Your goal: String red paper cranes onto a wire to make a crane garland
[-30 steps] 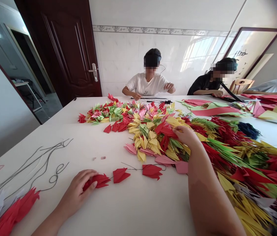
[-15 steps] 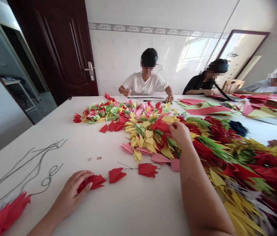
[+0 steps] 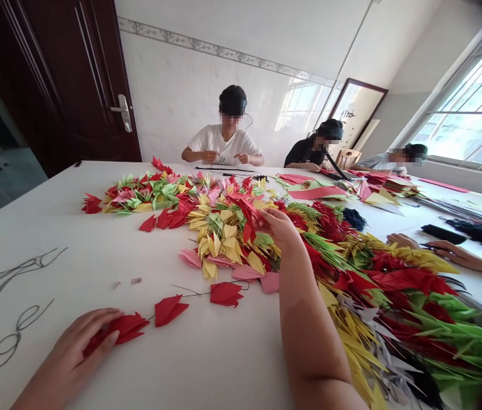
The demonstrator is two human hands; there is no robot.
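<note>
My left hand (image 3: 74, 350) lies at the near left of the white table (image 3: 207, 364), fingers closed over a red folded paper piece (image 3: 127, 327). That piece is strung on a thin wire with two more red pieces (image 3: 168, 308) (image 3: 225, 293). My right hand (image 3: 279, 228) reaches forward into the heap of folded paper pieces (image 3: 224, 228) and pinches a red folded piece (image 3: 247, 213) lifted slightly from the heap. Yellow, pink and green pieces lie around it.
Bent grey wires (image 3: 10, 285) lie at the left. Long bundles of strung paper pieces (image 3: 395, 307) fill the right side. Another person's hands (image 3: 446, 250) rest at the right. Three people sit at the far edge, one in a white shirt (image 3: 224, 149). A dark door (image 3: 65, 80) stands behind.
The view has swung to the right, showing the window. My right hand has closed on a red piece in the heap and raised it a little. My left hand stays on its red piece.
</note>
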